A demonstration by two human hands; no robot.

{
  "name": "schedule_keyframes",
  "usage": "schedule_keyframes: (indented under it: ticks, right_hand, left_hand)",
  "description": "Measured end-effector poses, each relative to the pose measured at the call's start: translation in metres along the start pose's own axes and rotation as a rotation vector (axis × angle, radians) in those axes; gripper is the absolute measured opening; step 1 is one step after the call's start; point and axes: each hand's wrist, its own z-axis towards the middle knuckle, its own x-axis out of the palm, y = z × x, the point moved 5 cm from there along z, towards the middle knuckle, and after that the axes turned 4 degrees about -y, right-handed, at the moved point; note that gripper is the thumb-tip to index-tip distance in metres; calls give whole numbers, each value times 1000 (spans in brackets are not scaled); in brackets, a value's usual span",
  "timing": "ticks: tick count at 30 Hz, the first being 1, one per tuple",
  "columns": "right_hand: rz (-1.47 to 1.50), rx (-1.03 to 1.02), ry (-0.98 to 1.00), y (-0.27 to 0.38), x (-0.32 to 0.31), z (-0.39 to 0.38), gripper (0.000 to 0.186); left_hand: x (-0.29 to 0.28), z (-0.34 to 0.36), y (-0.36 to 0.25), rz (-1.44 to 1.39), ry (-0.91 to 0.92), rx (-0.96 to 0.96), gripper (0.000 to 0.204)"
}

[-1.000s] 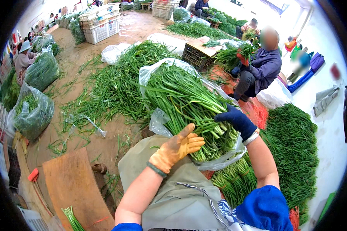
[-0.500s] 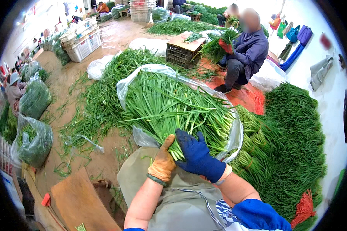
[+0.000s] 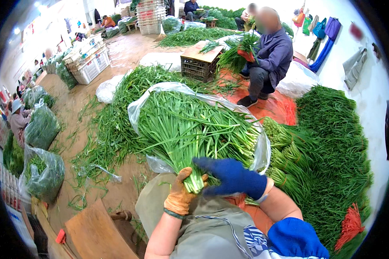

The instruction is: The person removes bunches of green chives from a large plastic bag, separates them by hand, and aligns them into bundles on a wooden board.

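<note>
Bunching seems in hand — the left hand (image 3: 180, 194) has its grip closed round a garlic chive bunch (image 3: 187, 162) at the near edge of the plastic bag (image 3: 158, 164), the right hand (image 3: 234, 177) straight-fingered beside it, unclosed — and next calls for levelling the stem ends (image 3: 194, 185).

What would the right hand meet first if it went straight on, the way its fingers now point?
Probably the bunch of green stalks held in the left hand; depth is unclear, so the right hand may already touch it.
</note>
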Motion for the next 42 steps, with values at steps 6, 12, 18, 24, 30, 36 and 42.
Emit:
schedule_keyframes:
  ticks: [6, 12, 18, 24, 30, 36, 42]
  right_hand:
    - [-870, 222, -385, -93, -58, 18, 59]
    - [-704, 323, -318, -175, -42, 16, 32]
    - [-199, 214, -878, -193, -90, 12, 22]
    - [200, 317, -1027, -149, -143, 17, 18]
    - [678, 613, -237, -87, 30, 7, 37]
    - [444, 396, -378, -69, 121, -45, 34]
    - [328, 735, -97, -18, 97, -29, 40]
  left_hand:
    - [38, -32, -13, -188, -10, -155, 61]
    - [78, -86, -31, -49, -79, -91, 68]
    - [108, -116, -49, -128, 190, 155, 80]
    - [91, -95, -63, 130, 128, 306, 95]
    - [48, -54, -18, 77, 26, 73, 77]
    - [-6, -56, 16, 102, -222, -85, 56]
    - [-26, -79, 12, 224, -451, -68, 34]
